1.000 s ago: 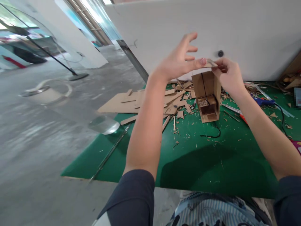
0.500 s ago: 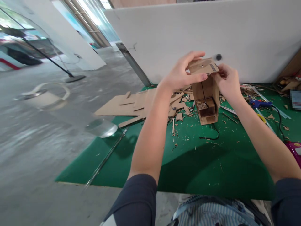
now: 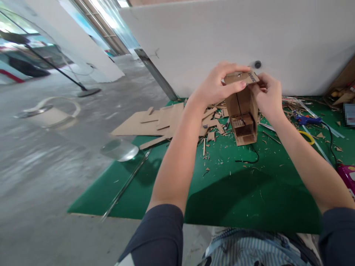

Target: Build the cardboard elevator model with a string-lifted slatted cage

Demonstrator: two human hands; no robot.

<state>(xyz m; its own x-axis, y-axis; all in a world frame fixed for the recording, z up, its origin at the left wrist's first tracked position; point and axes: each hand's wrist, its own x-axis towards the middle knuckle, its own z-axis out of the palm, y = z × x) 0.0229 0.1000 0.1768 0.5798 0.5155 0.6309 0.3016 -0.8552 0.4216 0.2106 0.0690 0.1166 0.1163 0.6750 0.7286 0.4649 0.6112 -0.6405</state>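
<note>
A tall open-fronted cardboard box model [image 3: 244, 118] stands upright on the green mat [image 3: 227, 184], with a small slatted insert low inside it. A flat cardboard top piece [image 3: 242, 77] lies across its upper end. My left hand [image 3: 219, 84] is closed on the left side of that piece, fingers over it and thumb under. My right hand [image 3: 268, 95] pinches its right end and rests against the box's right wall.
Cardboard sheets and offcuts [image 3: 161, 120] litter the mat's far left. A blue glue gun [image 3: 307, 119] with a black cord, a yellow loop [image 3: 306, 136] and a pink object [image 3: 346, 175] lie right. A metal ruler [image 3: 124, 186] sits at the mat's left edge. A white wall panel [image 3: 222, 37] stands behind.
My left hand went from spread fingers with a thumb pinch to a full grasp. The cardboard top piece has come down flat onto the box's upper end.
</note>
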